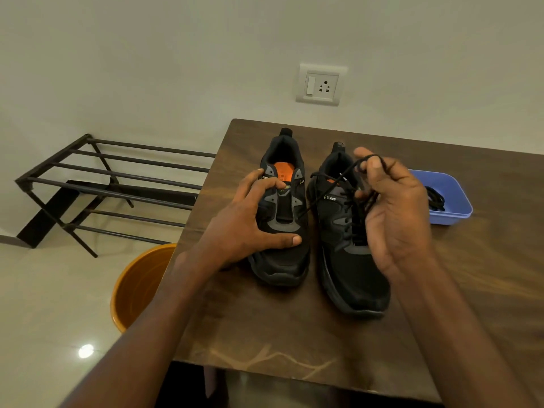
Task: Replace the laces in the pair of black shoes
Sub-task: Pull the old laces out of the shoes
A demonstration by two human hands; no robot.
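Shoes (pixel 318 231) lengthwise, toes toward the person.

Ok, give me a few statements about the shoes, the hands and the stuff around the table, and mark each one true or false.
1. The left hand grips the left shoe, which has no lace in its eyelets. True.
2. The right hand is empty. False: it holds a black lace that runs down to the left shoe.
3. The blue tray holds another bundle of black laces. True.
4. The right shoe has been stripped of its lace. False: it is laced.
5. The orange bucket stands on the table. False: it stands on the floor beside the table.
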